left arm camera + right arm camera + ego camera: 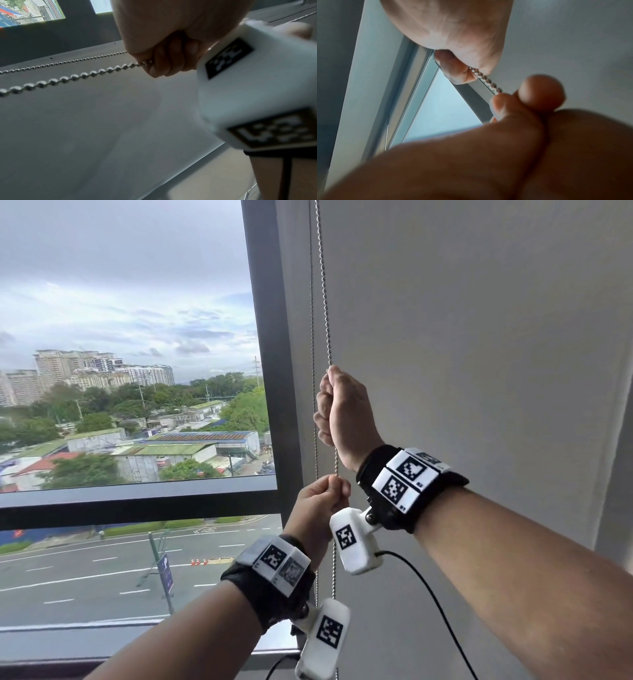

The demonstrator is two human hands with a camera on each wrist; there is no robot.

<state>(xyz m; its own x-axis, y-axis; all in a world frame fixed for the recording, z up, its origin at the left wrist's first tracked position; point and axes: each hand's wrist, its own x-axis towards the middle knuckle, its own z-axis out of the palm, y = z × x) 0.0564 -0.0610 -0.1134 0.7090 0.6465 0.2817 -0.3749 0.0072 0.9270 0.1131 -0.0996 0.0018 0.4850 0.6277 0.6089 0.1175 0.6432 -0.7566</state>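
Right hand (pixel 337 409): fist closed round the front strand of the silver metal bead chain (pixel 324 302), fingers fully curled. Left hand (pixel 320 503): directly below, near but apart, thumb and curled fingers pinching the same strand. The chain hangs vertically along the left edge of the pale grey roller blind (pixel 479 337), just beside the dark window frame (pixel 270 371). Its rear strand hangs unheld.

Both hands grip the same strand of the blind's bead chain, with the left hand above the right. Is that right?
Not quite. The head view shows the right hand higher on the bead chain and the left hand just below it. Both do grip the same strand.
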